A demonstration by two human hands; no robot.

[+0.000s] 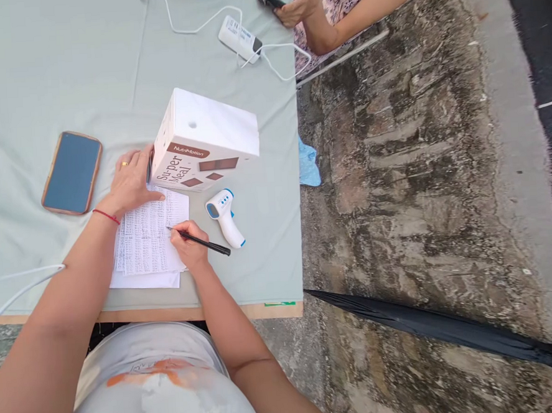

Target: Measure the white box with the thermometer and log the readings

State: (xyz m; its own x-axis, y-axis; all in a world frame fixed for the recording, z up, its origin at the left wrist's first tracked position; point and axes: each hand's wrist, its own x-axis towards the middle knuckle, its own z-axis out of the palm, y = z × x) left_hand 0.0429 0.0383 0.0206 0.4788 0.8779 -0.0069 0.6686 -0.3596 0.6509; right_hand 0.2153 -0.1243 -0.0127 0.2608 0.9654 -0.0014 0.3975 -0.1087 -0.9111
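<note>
My right hand point(189, 244) pinches a black pen point(203, 241), its tip on a sheet of paper point(142, 239) covered in dense rows of handwriting. More sheets lie beneath it. My left hand point(133, 179) rests at the top of the sheet, thumb stretched over the writing. Its fingers curl round a slim dark object point(150, 165), mostly hidden against a white "Super Meal" box point(215, 123). The box stands just beyond the paper. To the right of the sheet lies a white and blue infrared thermometer point(226, 219).
A phone point(72, 172) in a brown-edged case lies at left on the pale green tablecloth point(24, 72). A white device point(240, 39) with a cable lies farther back. Another person's hand point(300, 7) holds a dark phone point(270, 0) at the table's far right edge.
</note>
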